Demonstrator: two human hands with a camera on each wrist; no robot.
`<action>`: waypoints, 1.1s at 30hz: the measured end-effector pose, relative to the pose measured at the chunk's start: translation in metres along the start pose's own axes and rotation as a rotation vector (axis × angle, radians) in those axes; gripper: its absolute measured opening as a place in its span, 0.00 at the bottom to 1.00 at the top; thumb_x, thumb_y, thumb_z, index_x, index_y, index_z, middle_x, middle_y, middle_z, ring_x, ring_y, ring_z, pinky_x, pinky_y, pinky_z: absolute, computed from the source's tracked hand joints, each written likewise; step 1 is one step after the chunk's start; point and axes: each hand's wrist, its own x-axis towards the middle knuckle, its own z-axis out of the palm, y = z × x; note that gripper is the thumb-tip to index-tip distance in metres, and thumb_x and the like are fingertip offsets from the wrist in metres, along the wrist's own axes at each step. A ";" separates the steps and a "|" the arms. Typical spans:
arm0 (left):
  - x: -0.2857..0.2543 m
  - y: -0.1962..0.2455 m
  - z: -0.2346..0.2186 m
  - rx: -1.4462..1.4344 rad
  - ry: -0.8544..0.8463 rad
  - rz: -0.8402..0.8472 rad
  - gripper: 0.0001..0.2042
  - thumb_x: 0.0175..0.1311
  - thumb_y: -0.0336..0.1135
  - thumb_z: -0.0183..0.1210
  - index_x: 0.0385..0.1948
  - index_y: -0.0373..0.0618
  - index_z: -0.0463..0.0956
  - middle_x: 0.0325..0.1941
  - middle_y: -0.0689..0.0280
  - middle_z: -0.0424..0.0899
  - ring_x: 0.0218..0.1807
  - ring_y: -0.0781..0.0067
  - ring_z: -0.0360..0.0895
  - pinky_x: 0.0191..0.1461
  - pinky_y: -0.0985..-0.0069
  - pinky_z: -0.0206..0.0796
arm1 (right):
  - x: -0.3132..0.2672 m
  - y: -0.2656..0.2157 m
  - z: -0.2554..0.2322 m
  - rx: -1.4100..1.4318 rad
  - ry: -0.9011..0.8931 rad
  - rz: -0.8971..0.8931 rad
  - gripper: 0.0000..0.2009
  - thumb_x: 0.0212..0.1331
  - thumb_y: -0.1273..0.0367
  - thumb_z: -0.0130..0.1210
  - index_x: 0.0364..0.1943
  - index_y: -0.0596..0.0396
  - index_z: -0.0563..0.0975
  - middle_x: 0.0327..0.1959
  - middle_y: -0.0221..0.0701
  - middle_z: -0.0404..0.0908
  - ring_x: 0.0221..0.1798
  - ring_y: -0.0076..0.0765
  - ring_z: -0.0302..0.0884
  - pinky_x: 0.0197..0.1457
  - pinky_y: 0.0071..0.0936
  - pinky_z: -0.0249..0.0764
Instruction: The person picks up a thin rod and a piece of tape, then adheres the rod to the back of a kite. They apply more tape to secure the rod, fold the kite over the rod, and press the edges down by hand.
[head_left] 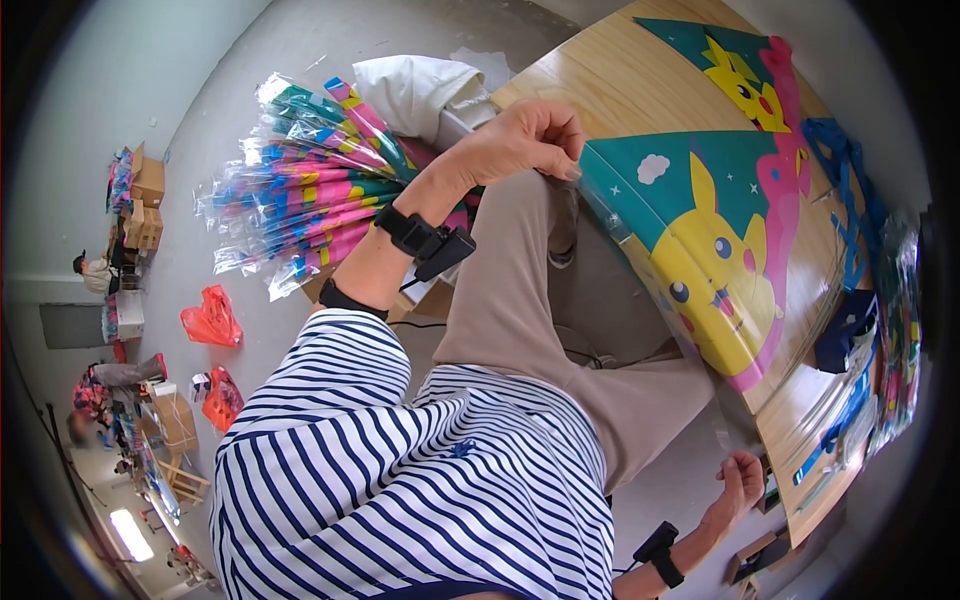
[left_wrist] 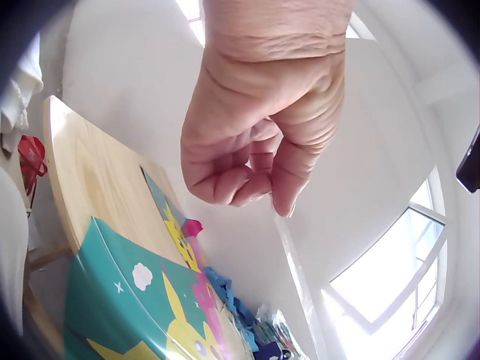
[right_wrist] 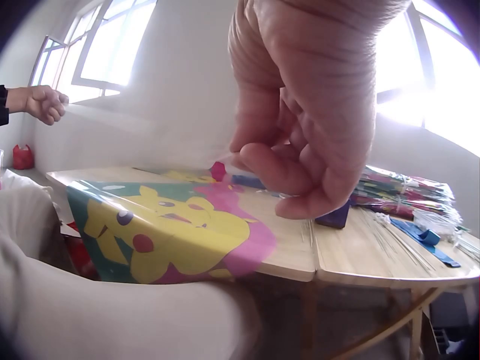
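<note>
My left hand (head_left: 525, 140) is raised beside the near corner of a triangular printed kite sail (head_left: 720, 250), green with a yellow cartoon figure and a pink edge. Its thumb and curled fingers pinch the end of a narrow clear plastic strip (left_wrist: 294, 255), which hangs down from the fingertips in the left wrist view. Low at the right, my right hand (head_left: 738, 485) has curled fingers; a faint see-through streak meets its fingertips in the right wrist view. The sail lies on a wooden table, its lower edge bending over the table's side near my knee.
A second printed sail (head_left: 745, 85) lies farther up the wooden table (head_left: 570, 85). Blue ribbons (head_left: 850, 190), thin rods and bagged bundles (head_left: 900, 340) crowd the far side. Many plastic-wrapped folded kites (head_left: 320, 190) stand at my left. Red bags (head_left: 212, 318) sit on the floor.
</note>
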 end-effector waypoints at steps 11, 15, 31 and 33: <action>0.002 -0.011 0.004 -0.102 0.060 0.050 0.04 0.57 0.23 0.60 0.29 0.42 0.74 0.31 0.70 0.79 0.34 0.82 0.76 0.41 0.82 0.72 | 0.000 0.002 -0.002 0.009 -0.022 0.014 0.04 0.51 0.77 0.56 0.32 0.59 0.78 0.25 0.25 0.72 0.29 0.20 0.66 0.35 0.18 0.62; 0.003 -0.014 -0.002 -0.099 0.020 0.020 0.04 0.57 0.25 0.62 0.30 0.41 0.75 0.33 0.68 0.81 0.34 0.81 0.77 0.40 0.81 0.71 | 0.001 0.004 -0.003 0.027 -0.031 0.023 0.04 0.53 0.77 0.56 0.32 0.59 0.78 0.26 0.25 0.73 0.29 0.20 0.66 0.35 0.18 0.62; -0.001 -0.008 -0.003 0.034 -0.059 -0.058 0.04 0.60 0.27 0.64 0.32 0.40 0.77 0.30 0.69 0.81 0.31 0.82 0.76 0.37 0.84 0.70 | 0.004 0.012 -0.005 0.054 -0.043 0.037 0.02 0.56 0.77 0.55 0.32 0.58 0.77 0.26 0.24 0.73 0.30 0.20 0.66 0.38 0.17 0.62; -0.001 -0.006 -0.002 0.042 -0.049 -0.063 0.04 0.60 0.27 0.64 0.32 0.40 0.77 0.30 0.69 0.80 0.31 0.82 0.76 0.38 0.84 0.71 | 0.004 0.014 -0.006 0.063 -0.049 0.034 0.01 0.56 0.77 0.55 0.32 0.58 0.77 0.26 0.24 0.72 0.31 0.20 0.66 0.39 0.18 0.62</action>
